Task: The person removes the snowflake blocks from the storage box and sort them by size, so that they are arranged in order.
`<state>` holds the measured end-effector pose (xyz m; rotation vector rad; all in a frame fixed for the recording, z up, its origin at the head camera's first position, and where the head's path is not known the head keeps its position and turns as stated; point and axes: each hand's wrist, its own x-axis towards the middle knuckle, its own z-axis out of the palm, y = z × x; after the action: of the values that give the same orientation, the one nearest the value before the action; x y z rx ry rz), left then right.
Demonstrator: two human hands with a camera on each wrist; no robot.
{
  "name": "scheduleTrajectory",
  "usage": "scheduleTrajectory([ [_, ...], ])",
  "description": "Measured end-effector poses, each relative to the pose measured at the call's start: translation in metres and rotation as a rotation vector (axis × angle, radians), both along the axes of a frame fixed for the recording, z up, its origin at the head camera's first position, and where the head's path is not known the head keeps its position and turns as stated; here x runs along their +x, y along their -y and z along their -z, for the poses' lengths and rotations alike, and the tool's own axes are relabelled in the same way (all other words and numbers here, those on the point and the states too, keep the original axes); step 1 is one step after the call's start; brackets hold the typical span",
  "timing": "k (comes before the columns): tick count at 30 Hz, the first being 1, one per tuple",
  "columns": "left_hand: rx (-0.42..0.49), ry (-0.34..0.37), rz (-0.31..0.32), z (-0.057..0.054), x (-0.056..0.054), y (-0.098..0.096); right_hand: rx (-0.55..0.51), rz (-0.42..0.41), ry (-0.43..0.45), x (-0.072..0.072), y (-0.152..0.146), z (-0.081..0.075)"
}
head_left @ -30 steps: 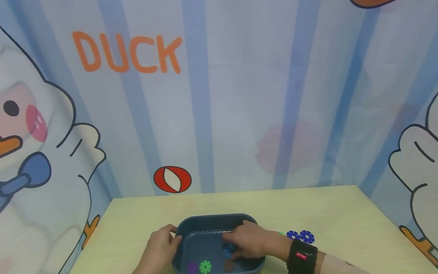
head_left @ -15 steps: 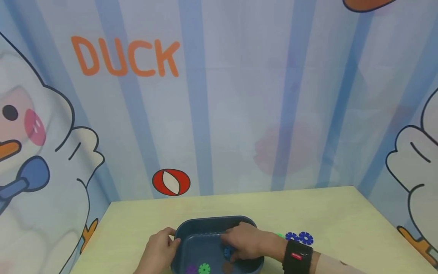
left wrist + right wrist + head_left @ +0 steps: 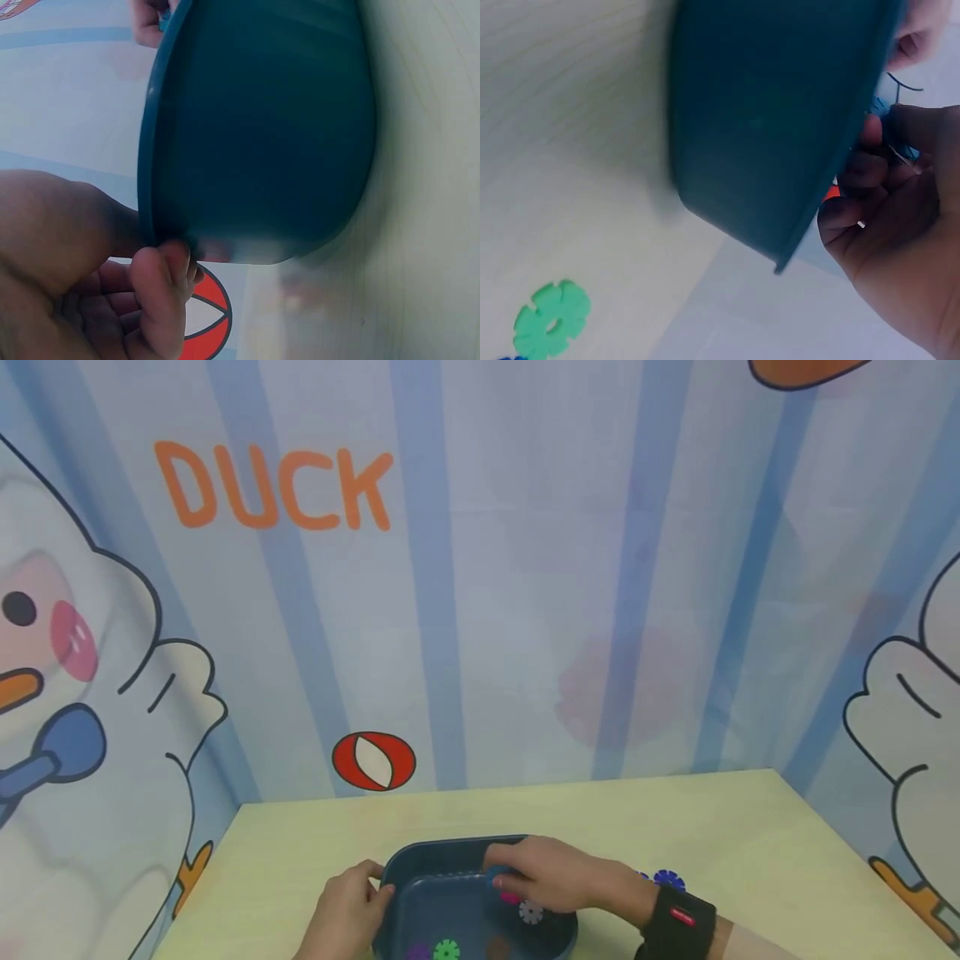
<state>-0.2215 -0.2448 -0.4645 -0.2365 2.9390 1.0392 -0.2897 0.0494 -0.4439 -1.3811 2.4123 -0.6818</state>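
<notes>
My left hand grips the left rim of a dark blue plastic basin, thumb and fingers on either side of the edge in the left wrist view. Over the basin's right part, my right hand pinches a blue notched plastic disc, which shows between thumb and fingers in the right wrist view. Beneath that hand lie a pink disc, partly covered, and a grey disc. Closer to me inside the basin are a purple disc, a green disc and a brown disc.
On the pale table, right of the basin, lies a dark blue disc, with another partly behind my forearm. A light green disc lies there too in the right wrist view. A printed curtain stands behind the table.
My right hand has risen from the basin floor with the blue disc, uncovering the grey and pink discs. The left hand stays on the rim. The head view has shifted slightly.
</notes>
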Motion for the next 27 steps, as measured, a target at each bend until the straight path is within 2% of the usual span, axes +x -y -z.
scheduleTrajectory([
  [4, -0.003, -0.002, 0.0, 0.0, 0.0, 0.0, -0.043, 0.016, -0.004, 0.003, -0.01, -0.006],
  [11, -0.003, -0.02, 0.009, 0.002, 0.0, -0.001, -0.036, 0.044, -0.021, 0.005, -0.033, -0.006],
  [16, -0.004, -0.015, 0.011, 0.003, -0.001, -0.002, -0.049, 0.099, -0.03, 0.008, -0.057, -0.007],
  [21, -0.013, -0.013, 0.007, 0.002, -0.001, -0.003, -0.083, 0.162, -0.013, 0.013, -0.084, -0.003],
  [27, -0.014, -0.023, 0.008, 0.002, 0.0, -0.001, -0.105, 0.198, -0.014, 0.014, -0.109, 0.004],
])
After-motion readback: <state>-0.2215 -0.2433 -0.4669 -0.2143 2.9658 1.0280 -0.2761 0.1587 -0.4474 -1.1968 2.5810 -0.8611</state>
